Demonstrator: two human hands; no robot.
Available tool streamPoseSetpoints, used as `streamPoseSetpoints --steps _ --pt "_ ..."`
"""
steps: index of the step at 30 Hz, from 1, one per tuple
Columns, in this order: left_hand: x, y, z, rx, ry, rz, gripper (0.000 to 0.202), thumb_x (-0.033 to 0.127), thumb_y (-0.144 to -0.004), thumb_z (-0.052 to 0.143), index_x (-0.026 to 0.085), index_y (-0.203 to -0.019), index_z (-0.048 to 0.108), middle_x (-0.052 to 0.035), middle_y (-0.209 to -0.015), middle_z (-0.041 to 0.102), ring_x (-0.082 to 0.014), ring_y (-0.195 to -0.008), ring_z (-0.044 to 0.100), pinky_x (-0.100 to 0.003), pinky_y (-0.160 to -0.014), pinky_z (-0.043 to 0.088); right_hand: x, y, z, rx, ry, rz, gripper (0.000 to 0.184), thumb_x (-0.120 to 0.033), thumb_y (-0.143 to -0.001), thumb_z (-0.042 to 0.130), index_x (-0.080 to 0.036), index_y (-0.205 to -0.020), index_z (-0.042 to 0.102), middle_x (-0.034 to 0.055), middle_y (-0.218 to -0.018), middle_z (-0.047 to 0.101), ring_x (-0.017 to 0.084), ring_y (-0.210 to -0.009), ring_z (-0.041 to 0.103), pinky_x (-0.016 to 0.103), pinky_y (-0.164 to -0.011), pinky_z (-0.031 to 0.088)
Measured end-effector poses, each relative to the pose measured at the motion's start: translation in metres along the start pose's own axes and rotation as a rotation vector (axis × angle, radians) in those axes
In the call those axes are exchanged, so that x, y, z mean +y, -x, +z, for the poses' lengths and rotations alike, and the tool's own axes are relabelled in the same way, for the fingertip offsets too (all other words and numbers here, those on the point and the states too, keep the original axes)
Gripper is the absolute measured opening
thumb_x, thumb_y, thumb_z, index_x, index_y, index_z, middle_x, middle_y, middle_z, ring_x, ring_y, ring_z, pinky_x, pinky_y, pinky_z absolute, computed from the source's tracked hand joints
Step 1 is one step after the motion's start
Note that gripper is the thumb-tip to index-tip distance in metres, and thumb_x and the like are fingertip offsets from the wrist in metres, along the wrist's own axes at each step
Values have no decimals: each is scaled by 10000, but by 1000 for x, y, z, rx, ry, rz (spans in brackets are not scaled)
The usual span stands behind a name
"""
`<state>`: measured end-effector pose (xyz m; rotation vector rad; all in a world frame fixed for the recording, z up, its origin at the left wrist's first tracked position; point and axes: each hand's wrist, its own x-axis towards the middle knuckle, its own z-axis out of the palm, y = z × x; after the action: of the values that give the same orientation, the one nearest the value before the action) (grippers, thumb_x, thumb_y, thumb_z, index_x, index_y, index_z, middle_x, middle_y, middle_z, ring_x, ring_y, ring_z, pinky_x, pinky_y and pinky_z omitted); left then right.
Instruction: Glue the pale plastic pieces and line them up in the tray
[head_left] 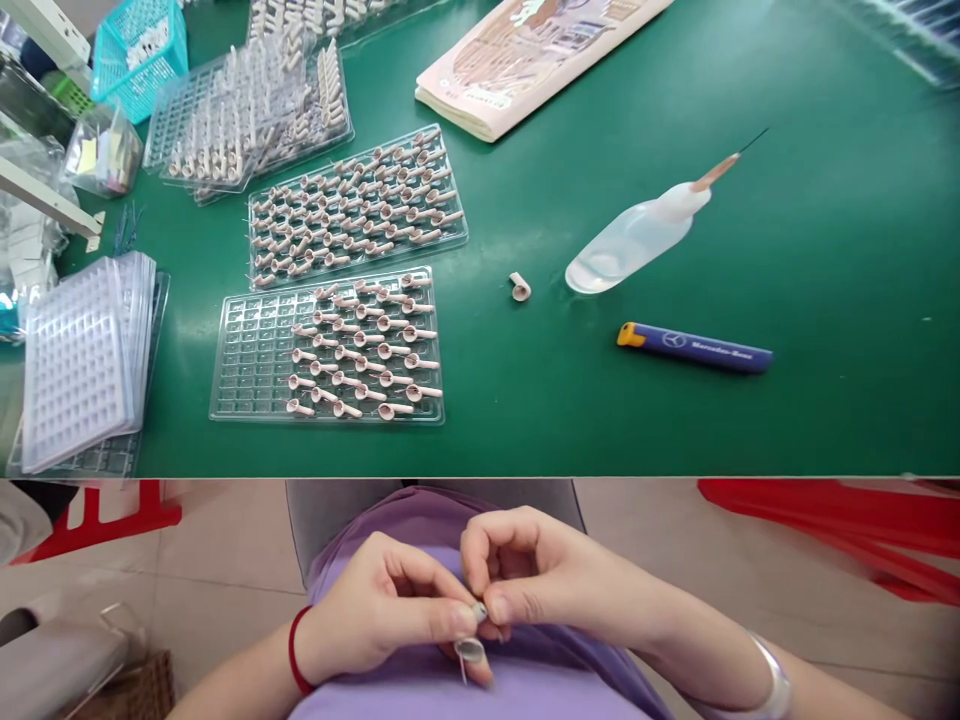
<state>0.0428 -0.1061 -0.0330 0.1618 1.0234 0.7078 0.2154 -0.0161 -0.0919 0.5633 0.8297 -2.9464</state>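
Observation:
Both hands are in my lap, below the table's near edge. My left hand (390, 610) and my right hand (517, 575) meet with fingers curled, pinching one small grey-pink part (471, 648) between the fingertips. On the green table (825, 300) lies a clear tray (255, 350), partly filled with several pink tube-shaped parts. Behind it sits a fuller tray (358, 205) of the same parts. One loose pink part (519, 288) lies alone to the right of the trays.
A clear squeeze bottle with a needle tip (637, 238) and a blue lighter (694, 347) lie at right. Stacked empty trays (82, 360) stand at left, more filled trays (247, 115), a teal basket (139, 50) and a booklet (525, 50) further back.

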Motion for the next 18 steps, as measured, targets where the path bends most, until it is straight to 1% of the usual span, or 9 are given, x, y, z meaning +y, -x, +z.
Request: streamPoseSetpoints --steps 5,12,14,16,18 --pt "1 1 3 22 -123 59 326 423 -707 819 100 -734 778 -78 -639 720 -131 -590 637 -232 -637 511 2 2 3 40 -4 -2 397 -399 -664 858 -145 -723 558 -7 -673 648 72 -600 584 211 -599 444" --pt "4 2 8 54 -252 94 364 453 -715 778 90 -692 760 -88 -613 705 -139 -567 603 -239 -609 494 1 6 6 84 44 5 390 -414 -680 844 -150 -718 561 -16 -660 622 81 -601 561 234 -620 442" --pt "5 3 7 66 -283 109 336 427 -733 755 93 -691 751 -89 -621 706 -142 -573 604 -238 -605 490 -4 9 8 100 133 -28 371 -439 -726 807 -147 -737 579 -11 -672 609 81 -614 544 229 -613 431" --pt "5 3 6 79 -341 129 288 376 -754 721 96 -689 745 -87 -627 707 -138 -572 598 -232 -598 481 -11 13 9 108 310 -86 339 -452 -789 747 -142 -779 610 13 -727 620 92 -662 547 235 -636 443" --pt "6 3 6 87 -408 140 243 321 -759 687 95 -690 746 -84 -629 709 -128 -557 581 -225 -581 472 -18 17 10 99 502 -147 290 -425 -828 702 -145 -805 629 35 -782 635 108 -708 563 246 -672 469"
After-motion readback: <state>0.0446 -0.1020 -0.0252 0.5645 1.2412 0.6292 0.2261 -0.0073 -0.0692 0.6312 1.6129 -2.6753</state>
